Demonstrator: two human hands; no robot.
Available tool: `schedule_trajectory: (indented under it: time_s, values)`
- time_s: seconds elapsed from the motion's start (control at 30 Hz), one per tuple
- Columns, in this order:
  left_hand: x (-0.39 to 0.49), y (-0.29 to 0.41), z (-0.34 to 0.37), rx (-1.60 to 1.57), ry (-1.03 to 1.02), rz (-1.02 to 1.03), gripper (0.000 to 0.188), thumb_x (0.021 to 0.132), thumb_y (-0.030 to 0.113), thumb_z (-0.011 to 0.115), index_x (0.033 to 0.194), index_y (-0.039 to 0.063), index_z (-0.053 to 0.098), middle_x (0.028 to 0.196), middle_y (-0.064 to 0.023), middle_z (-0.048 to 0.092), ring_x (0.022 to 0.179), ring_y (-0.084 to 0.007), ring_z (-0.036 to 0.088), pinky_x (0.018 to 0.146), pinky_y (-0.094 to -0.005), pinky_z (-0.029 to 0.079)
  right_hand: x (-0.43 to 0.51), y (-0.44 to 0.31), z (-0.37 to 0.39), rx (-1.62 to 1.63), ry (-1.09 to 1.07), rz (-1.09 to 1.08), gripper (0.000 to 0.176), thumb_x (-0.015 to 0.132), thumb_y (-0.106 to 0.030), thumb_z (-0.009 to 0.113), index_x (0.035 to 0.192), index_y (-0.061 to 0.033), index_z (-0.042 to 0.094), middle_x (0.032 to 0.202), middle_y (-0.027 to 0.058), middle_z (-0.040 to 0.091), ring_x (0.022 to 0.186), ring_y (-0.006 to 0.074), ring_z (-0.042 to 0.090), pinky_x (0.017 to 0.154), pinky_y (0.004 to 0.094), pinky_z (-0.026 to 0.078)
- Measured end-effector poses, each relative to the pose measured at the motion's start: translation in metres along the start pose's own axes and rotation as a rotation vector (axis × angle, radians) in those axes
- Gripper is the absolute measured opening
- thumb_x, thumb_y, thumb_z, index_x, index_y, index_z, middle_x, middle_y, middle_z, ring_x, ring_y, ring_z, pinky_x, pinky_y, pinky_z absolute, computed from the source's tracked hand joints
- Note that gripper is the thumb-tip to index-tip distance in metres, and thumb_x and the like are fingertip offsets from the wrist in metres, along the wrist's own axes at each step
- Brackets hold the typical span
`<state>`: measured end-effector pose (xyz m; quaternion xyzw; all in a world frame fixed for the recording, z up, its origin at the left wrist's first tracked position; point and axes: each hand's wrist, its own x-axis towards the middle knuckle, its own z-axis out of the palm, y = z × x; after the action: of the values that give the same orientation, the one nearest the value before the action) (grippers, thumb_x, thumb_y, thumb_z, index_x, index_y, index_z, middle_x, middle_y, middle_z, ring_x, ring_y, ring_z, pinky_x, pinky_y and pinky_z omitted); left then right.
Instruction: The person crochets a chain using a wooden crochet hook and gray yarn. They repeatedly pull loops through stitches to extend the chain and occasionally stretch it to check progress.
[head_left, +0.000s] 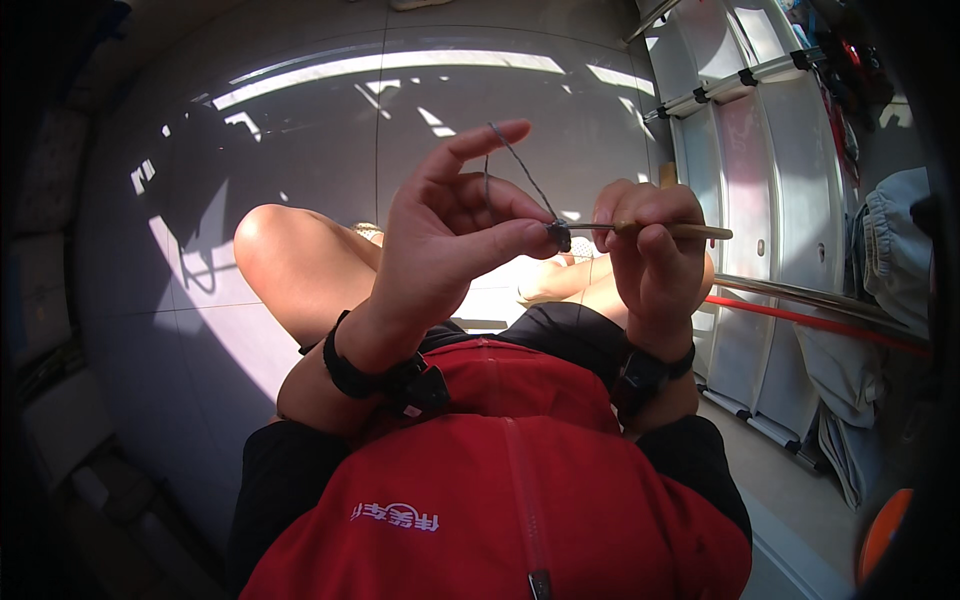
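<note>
Between the thumb and fingers of my left hand is a small piece of dark grey crochet work. Grey yarn runs from it up over my raised left index finger, and another strand hangs down behind that finger. My right hand grips the tan handle of a crochet hook. The hook's metal shaft points left and meets the crochet work; its tip is hidden there. Both hands are held above my lap.
A white panelled rack with metal tubes stands at the right, with light cloth hanging by it. A red bar crosses there. An orange round object is at lower right. Boxes stand at the shadowed left edge.
</note>
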<state>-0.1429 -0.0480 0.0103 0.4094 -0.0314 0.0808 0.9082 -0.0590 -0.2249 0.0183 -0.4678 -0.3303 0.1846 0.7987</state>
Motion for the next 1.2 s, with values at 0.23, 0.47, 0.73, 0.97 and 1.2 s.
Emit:
schedule_trajectory:
  time_s: [0.23, 0.47, 0.73, 0.97, 1.2]
  values:
    - [0.000, 0.002, 0.001, -0.002, 0.009, 0.030, 0.061, 0.077, -0.008, 0.064, 0.131, -0.003, 0.035, 0.082, -0.0141, 0.065, 0.077, -0.0195, 0.066, 0.072, -0.0301, 0.056, -0.004, -0.014, -0.002, -0.059, -0.055, 0.026, 0.020, 0.069, 0.009, 0.056, 0.085, -0.0029, 0.061, 0.087, 0.0113, 0.059, 0.078, 0.0213, 0.056, 0.068, 0.0324, 0.048]
    - [0.000, 0.002, 0.002, -0.002, 0.021, 0.046, 0.061, 0.076, -0.009, 0.064, 0.130, -0.004, 0.035, 0.083, -0.0149, 0.064, 0.078, -0.0207, 0.066, 0.073, -0.0315, 0.056, -0.002, -0.018, -0.002, -0.343, -0.125, -0.124, 0.007, 0.078, -0.004, 0.057, 0.084, -0.0052, 0.060, 0.084, 0.0110, 0.055, 0.075, 0.0213, 0.052, 0.065, 0.0319, 0.043]
    - [-0.001, 0.003, 0.002, 0.012, 0.028, 0.060, 0.062, 0.076, -0.010, 0.064, 0.130, -0.003, 0.035, 0.083, -0.0149, 0.065, 0.078, -0.0207, 0.066, 0.074, -0.0315, 0.056, -0.002, -0.022, 0.005, -0.436, -0.122, -0.169, 0.011, 0.073, 0.000, 0.057, 0.083, -0.0042, 0.060, 0.082, 0.0102, 0.057, 0.074, 0.0223, 0.054, 0.066, 0.0341, 0.044]
    - [-0.003, 0.000, 0.001, 0.052, 0.042, 0.120, 0.058, 0.077, -0.011, 0.062, 0.128, -0.003, 0.037, 0.085, -0.0143, 0.065, 0.081, -0.0205, 0.065, 0.075, -0.0307, 0.055, -0.002, -0.031, 0.012, -0.573, -0.123, -0.176, 0.020, 0.066, 0.006, 0.062, 0.083, -0.0041, 0.064, 0.084, 0.0094, 0.059, 0.079, 0.0229, 0.058, 0.067, 0.0319, 0.047]
    - [-0.008, -0.009, -0.002, 0.442, 0.020, 0.437, 0.050, 0.076, -0.014, 0.061, 0.121, 0.000, 0.043, 0.097, -0.0150, 0.063, 0.088, -0.0208, 0.065, 0.076, -0.0294, 0.056, -0.005, -0.028, 0.025, -0.949, -0.210, -0.377, 0.030, 0.064, 0.006, 0.067, 0.091, -0.0055, 0.066, 0.082, 0.0071, 0.058, 0.075, 0.0230, 0.058, 0.063, 0.0309, 0.048]
